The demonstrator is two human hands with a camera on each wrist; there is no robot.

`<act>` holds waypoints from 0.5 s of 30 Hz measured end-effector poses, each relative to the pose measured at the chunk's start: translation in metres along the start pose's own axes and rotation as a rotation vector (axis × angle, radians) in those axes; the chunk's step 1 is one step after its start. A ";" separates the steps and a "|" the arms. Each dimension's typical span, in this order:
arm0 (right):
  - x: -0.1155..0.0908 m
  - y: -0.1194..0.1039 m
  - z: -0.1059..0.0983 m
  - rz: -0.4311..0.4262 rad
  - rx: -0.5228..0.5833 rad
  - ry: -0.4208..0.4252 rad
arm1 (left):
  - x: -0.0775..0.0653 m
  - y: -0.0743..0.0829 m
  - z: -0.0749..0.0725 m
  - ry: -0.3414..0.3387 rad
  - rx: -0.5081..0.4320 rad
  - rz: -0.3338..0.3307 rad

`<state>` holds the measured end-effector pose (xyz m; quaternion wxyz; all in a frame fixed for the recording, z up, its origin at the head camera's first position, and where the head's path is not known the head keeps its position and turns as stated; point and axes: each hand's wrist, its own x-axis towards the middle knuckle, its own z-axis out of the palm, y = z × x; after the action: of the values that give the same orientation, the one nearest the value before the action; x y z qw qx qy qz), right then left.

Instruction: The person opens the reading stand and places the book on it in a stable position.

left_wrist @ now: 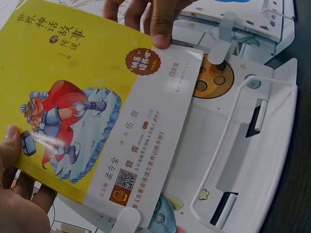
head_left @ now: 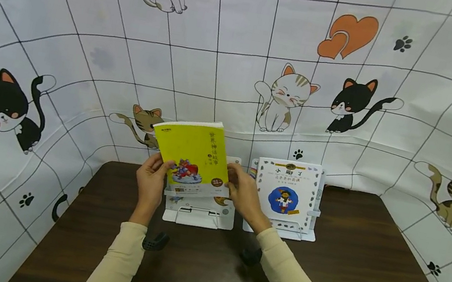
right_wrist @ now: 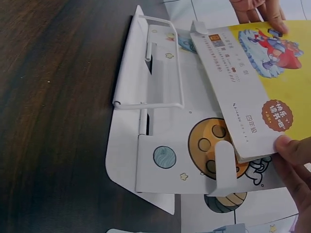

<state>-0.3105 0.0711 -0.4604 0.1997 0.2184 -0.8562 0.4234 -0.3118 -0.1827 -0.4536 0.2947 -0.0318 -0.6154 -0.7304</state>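
Note:
A yellow paperback book point(head_left: 191, 155) with a white lower band is held tilted in front of a white book stand point(head_left: 197, 219). My left hand point(head_left: 152, 181) grips its left edge, thumb on the cover. On the opposite edge, my right hand point(head_left: 244, 192) pinches the book, thumb on the front and fingers behind. In the left wrist view the book's lower edge point(left_wrist: 171, 165) lies above the stand's wire page holder point(left_wrist: 214, 155). A side clip point(right_wrist: 224, 167) of the stand shows beside the book's lower corner in the right wrist view.
To the right, a second stand point(head_left: 311, 236) carries a white picture book point(head_left: 285, 192) with a blue circle on its cover. Both stands are on a dark wooden table point(head_left: 337, 281). Behind it hangs a white grid-lined cloth point(head_left: 237, 77) printed with cats.

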 end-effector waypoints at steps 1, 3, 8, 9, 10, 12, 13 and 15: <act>-0.001 0.000 0.000 0.001 -0.010 0.004 | 0.000 0.000 0.000 -0.008 0.003 0.004; -0.002 0.001 -0.001 0.001 -0.030 0.018 | 0.000 0.001 0.001 -0.031 0.013 0.011; -0.008 0.004 -0.001 0.005 -0.035 0.037 | -0.002 0.002 -0.001 -0.081 0.115 0.026; -0.009 0.004 -0.001 0.004 -0.028 0.043 | -0.003 0.001 -0.001 -0.089 0.157 0.030; -0.010 0.005 0.000 0.003 -0.017 0.048 | -0.003 0.001 -0.002 -0.097 0.203 0.034; -0.013 0.007 0.002 0.005 0.000 0.062 | -0.004 -0.001 -0.004 -0.123 0.286 0.037; -0.014 0.008 0.002 0.008 0.005 0.071 | -0.004 -0.001 -0.005 -0.139 0.323 0.045; -0.016 0.010 0.004 0.018 0.012 0.088 | -0.003 -0.002 -0.006 -0.171 0.377 0.054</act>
<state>-0.3033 0.0764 -0.4778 0.2322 0.1930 -0.8461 0.4393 -0.3085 -0.1868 -0.4582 0.2616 -0.0542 -0.7627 -0.5890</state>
